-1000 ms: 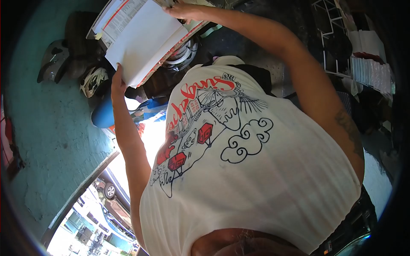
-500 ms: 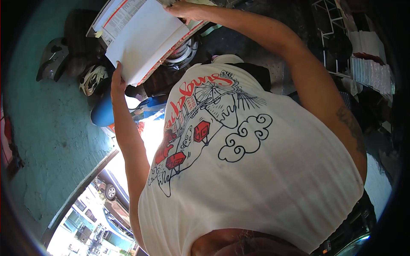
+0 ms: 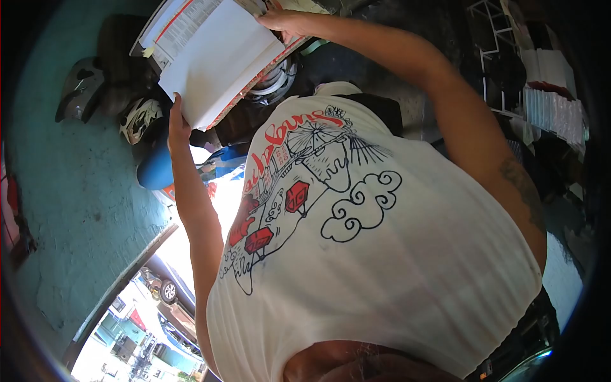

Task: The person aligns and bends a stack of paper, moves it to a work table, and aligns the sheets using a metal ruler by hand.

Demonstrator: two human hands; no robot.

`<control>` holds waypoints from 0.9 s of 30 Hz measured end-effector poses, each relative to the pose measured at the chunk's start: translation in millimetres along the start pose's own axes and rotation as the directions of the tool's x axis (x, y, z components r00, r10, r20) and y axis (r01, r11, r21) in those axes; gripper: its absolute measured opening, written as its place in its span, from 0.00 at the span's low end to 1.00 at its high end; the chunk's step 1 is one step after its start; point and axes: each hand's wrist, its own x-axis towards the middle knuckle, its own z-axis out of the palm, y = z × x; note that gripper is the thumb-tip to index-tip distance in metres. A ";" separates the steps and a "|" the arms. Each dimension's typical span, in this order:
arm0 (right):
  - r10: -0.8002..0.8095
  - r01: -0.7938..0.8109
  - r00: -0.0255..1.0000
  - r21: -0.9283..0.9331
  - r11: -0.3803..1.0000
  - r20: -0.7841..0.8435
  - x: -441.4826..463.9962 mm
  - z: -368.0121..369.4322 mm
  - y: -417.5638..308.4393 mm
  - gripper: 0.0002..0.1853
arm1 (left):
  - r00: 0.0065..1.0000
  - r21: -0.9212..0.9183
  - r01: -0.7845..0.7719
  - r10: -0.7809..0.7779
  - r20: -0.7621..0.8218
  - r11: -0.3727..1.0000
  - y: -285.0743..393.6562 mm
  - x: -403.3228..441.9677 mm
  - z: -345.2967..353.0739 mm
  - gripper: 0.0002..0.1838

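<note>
A stack of large white paper sheets (image 3: 219, 70) lies tilted at the top of the view, over a printed sheet (image 3: 184, 35) with small text and a red line. A red-patterned edge (image 3: 254, 83) shows beneath the white sheets. My left hand (image 3: 179, 124) is closed on the near left corner of the sheets, its thumb up along the edge and the other fingers hidden. At the right edge, my right hand (image 3: 283, 24) is closed on the sheets with its fingers bent; its fingertips are partly out of sight.
Helmets (image 3: 141, 120) hang or rest by the green wall (image 3: 63, 210) at the left. A blue rounded object (image 3: 156, 169) is below them. White wire racks (image 3: 490, 63) and stacked white material (image 3: 554, 108) stand at the right. A bright opening with a vehicle wheel (image 3: 168, 291) shows at lower left.
My right hand has shifted slightly right and down along the paper's edge. The sheets have moved a little the same way, and my left hand keeps its hold.
</note>
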 end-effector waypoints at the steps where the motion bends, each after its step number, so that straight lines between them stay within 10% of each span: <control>1: -0.002 0.003 1.000 -0.010 1.000 0.025 5.2 -0.7 2.2 0.36 | 1.000 -0.010 0.010 -0.010 0.014 1.000 1.4 -0.1 0.7 0.32; 27: -0.031 0.026 0.983 0.030 0.999 0.179 -14.0 -6.3 -6.8 0.45 | 1.000 -0.156 -0.008 0.012 0.026 0.988 6.4 -8.7 1.8 0.32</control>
